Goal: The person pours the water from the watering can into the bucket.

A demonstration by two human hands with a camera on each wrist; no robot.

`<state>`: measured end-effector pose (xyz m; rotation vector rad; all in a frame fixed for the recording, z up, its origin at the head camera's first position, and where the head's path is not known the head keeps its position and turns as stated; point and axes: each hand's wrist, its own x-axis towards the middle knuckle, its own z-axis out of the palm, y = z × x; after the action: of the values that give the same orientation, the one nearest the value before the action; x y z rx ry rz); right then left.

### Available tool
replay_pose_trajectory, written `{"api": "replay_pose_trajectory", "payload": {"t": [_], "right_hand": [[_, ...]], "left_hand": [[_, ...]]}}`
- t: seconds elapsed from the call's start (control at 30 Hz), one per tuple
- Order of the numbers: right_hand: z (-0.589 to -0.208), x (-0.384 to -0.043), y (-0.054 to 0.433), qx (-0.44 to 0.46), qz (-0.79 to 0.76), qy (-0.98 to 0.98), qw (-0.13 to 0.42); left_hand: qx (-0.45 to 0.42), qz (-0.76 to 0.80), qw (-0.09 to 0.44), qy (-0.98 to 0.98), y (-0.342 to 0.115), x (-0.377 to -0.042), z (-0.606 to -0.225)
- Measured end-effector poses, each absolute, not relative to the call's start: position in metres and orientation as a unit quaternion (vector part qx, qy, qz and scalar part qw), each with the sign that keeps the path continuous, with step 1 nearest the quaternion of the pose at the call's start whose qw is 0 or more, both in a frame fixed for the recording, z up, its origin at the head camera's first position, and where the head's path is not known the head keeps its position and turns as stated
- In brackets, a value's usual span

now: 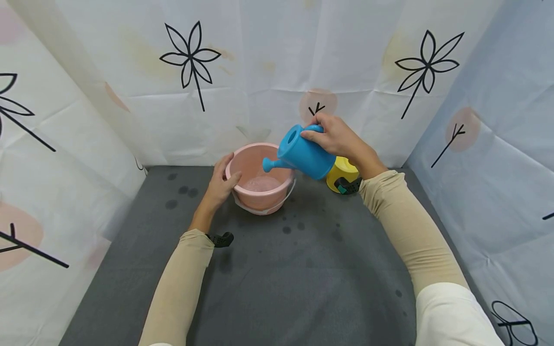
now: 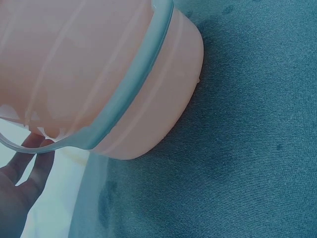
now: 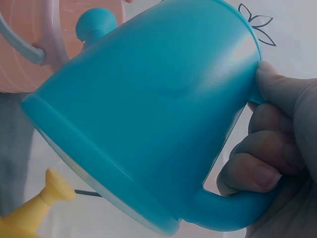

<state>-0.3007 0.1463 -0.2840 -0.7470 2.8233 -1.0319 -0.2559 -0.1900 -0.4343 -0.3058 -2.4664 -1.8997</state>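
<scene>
A blue watering can (image 1: 305,153) is tipped to the left, its spout over the open mouth of a pink bucket (image 1: 263,196). My right hand (image 1: 335,137) holds the can by its handle; in the right wrist view, the fingers (image 3: 257,171) curl round that handle. The bucket stands on the grey cloth, with a little clear liquid at its bottom and its pale carrying handle (image 2: 126,91) hanging down the front. At the bucket's left rim, my left hand (image 1: 220,181) grips its side. Fingertips (image 2: 44,144) show beside the rim in the left wrist view.
Behind my right wrist stands a yellow watering can (image 1: 343,168), partly covered; its spout (image 3: 47,193) shows in the right wrist view. Dark wet spots (image 1: 171,204) dot the grey cloth (image 1: 303,283). White patterned sheets (image 1: 268,62) enclose the back and both sides.
</scene>
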Motion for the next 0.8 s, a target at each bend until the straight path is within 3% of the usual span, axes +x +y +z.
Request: {"api": "replay_pose_trajectory", "payload": {"t": [0.8], "right_hand": [[-0.2817, -0.2976, 0.1438, -0.252, -0.335, 0.908, 0.021]], "left_hand": [[-0.092, -0.613, 0.011, -0.785, -0.1881, -0.2529, -0.4285]]}}
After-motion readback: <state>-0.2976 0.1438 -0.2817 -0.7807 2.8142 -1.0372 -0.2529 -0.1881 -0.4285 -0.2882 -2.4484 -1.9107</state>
